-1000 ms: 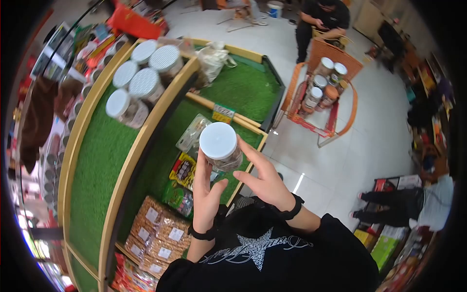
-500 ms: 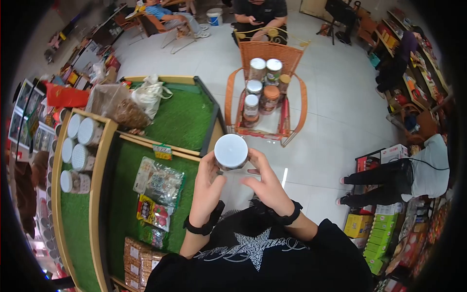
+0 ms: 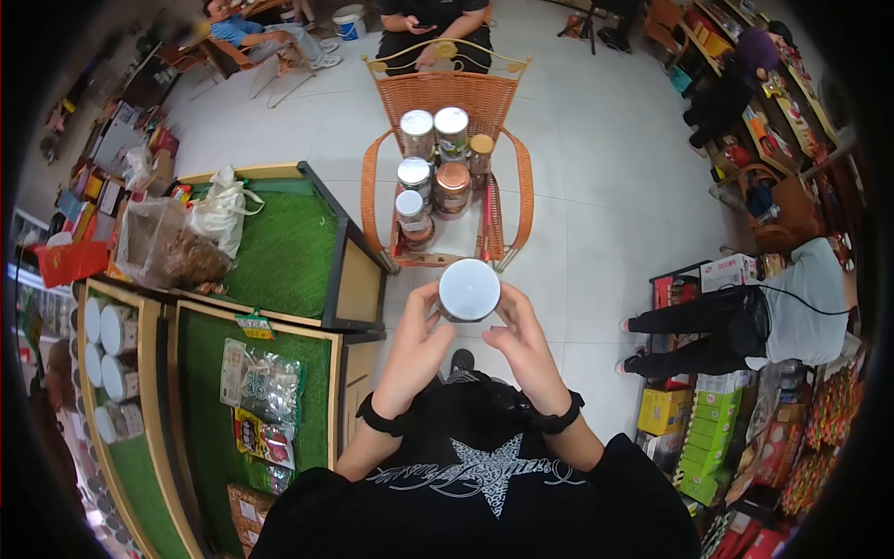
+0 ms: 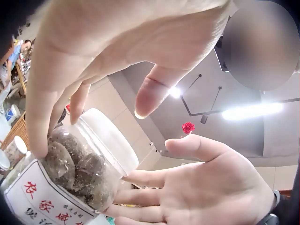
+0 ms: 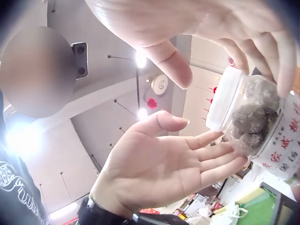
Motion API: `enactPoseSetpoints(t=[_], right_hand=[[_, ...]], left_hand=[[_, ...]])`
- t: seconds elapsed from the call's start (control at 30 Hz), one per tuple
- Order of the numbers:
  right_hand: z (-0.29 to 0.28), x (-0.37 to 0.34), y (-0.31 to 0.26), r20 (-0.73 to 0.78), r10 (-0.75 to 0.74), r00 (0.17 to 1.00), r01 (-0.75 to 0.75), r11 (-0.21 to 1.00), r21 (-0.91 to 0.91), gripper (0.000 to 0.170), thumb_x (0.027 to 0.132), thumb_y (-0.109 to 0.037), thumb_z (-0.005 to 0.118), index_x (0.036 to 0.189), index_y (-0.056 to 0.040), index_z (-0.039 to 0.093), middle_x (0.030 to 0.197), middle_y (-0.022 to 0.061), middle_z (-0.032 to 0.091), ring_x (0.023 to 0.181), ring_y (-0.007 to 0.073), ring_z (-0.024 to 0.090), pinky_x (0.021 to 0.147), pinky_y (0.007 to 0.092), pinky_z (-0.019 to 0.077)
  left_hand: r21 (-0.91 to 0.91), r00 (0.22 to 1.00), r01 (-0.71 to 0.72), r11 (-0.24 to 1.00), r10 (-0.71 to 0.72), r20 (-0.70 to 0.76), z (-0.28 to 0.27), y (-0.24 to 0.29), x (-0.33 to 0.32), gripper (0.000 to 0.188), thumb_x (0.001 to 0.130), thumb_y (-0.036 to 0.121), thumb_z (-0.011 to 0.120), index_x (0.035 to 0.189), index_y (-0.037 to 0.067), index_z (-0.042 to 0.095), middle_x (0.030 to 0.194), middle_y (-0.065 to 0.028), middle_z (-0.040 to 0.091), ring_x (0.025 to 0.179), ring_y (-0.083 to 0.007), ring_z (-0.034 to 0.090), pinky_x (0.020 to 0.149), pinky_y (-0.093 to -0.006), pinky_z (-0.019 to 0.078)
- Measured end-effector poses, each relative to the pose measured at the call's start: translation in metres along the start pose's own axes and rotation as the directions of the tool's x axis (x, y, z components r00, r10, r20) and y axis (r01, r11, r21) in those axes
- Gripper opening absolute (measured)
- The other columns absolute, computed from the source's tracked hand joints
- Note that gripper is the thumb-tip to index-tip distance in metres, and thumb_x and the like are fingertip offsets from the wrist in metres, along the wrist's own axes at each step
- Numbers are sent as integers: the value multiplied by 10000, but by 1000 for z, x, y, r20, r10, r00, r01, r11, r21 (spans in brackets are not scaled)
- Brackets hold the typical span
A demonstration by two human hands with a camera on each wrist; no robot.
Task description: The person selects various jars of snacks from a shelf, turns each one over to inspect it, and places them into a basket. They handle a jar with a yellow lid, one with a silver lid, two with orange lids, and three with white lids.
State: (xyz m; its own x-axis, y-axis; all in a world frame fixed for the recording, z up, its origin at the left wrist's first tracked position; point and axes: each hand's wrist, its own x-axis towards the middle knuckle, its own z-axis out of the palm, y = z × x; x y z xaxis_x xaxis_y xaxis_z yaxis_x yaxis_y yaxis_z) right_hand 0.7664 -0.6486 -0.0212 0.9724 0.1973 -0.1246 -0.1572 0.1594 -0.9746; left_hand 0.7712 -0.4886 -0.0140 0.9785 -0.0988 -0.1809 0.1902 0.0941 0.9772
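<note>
Holding a clear jar between them, the left hand and right hand press its sides with nearly straight fingers, both thumbs off it, the palms spread wide. The jar is in front of the person's body, its white lid on, dark lumps inside behind a label with red writing. Ahead, a wicker chair bearing other lidded jars blocks the way; left stands a green-lined display with packets.

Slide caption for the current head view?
Left hand and right hand hold a white-lidded jar before a wicker armchair loaded with lidded containers.
</note>
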Motion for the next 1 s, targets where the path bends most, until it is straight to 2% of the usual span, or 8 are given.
enactPoseSetpoints(t=[0.13, 0.2, 0.47, 0.63, 0.8, 0.9, 0.97, 1.0], right_hand=[[-10, 18, -3, -27, 61, 998, -61, 998, 27, 643, 771, 28, 499, 1354, -25, 232, 1389, 126, 283, 1322, 233, 245, 953, 345, 345], [-10, 31, -6, -54, 69, 996, -67, 997, 36, 635, 771, 37, 485, 1349, -9, 228, 1393, 131, 271, 1326, 234, 234, 958, 342, 342], [-13, 111, -15, -223, 53, 973, -40, 997, 60, 634, 739, 8, 473, 1331, 26, 247, 1368, 160, 306, 1312, 252, 248, 1042, 349, 236], [-11, 153, -7, -317, 144, 938, -114, 987, 111, 594, 747, -30, 479, 1308, 34, 296, 1337, 145, 356, 1279, 236, 299, 1025, 338, 252], [-13, 179, 19, -411, 271, 870, -191, 955, 226, 540, 764, -68, 478, 1280, 24, 349, 1296, 112, 417, 1187, 185, 396, 958, 308, 316], [-22, 198, 36, -420, 394, 817, -300, 914, 273, 494, 783, -91, 476, 1256, 10, 375, 1274, 97, 443, 1138, 166, 427, 929, 311, 339], [-32, 209, 59, -383, 510, 770, -411, 856, 313, 463, 790, -111, 488, 1232, -8, 397, 1252, 91, 464, 1122, 167, 439, 921, 320, 348], [-37, 216, 72, -356, 521, 776, -433, 850, 301, 446, 794, -125, 500, 1217, -19, 404, 1209, 89, 483, 1101, 172, 451, 911, 327, 356]], left_hand=[[18, 996, 21, 1000, -23, 90, 2, -12, 36, 504, 749, -61, 430, 1246, -30, 346, 1278, -137, 398, 1253, -217, 341, 1032, -347, 288], [26, 992, -9, 1000, 6, 125, 1, -19, 58, 507, 767, 43, 497, 1242, -31, 337, 1234, -190, 428, 1199, -266, 403, 1020, -404, 316], [204, 966, -61, 977, 6, 259, -16, 4, 152, 501, 766, 101, 529, 1213, -61, 368, 1193, -228, 464, 1121, -310, 473, 948, -376, 380], [274, 948, -78, 958, -14, 318, -27, 7, 200, 461, 762, 144, 558, 1150, -70, 433, 1111, -247, 518, 1077, -344, 498, 906, -366, 388], [274, 920, 70, 959, -168, 355, -36, -19, 230, 415, 763, 152, 565, 1110, -55, 469, 1095, -244, 522, 1052, -343, 506, 902, -365, 387], [307, 942, 43, 951, -141, 306, -38, -52, 247, 424, 748, 128, 555, 1125, -45, 470, 1102, -241, 520, 1047, -339, 508, 903, -362, 386], [136, 916, 257, 957, -286, 280, -39, -110, 255, 436, 733, 102, 530, 1141, -38, 465, 1086, -240, 530, 1037, -345, 513, 904, -364, 382], [149, 891, 343, 927, -371, 262, -41, -109, 263, 477, 710, 77, 506, 1171, -32, 445, 1051, -197, 554, 977, -299, 540, 853, -339, 412]])
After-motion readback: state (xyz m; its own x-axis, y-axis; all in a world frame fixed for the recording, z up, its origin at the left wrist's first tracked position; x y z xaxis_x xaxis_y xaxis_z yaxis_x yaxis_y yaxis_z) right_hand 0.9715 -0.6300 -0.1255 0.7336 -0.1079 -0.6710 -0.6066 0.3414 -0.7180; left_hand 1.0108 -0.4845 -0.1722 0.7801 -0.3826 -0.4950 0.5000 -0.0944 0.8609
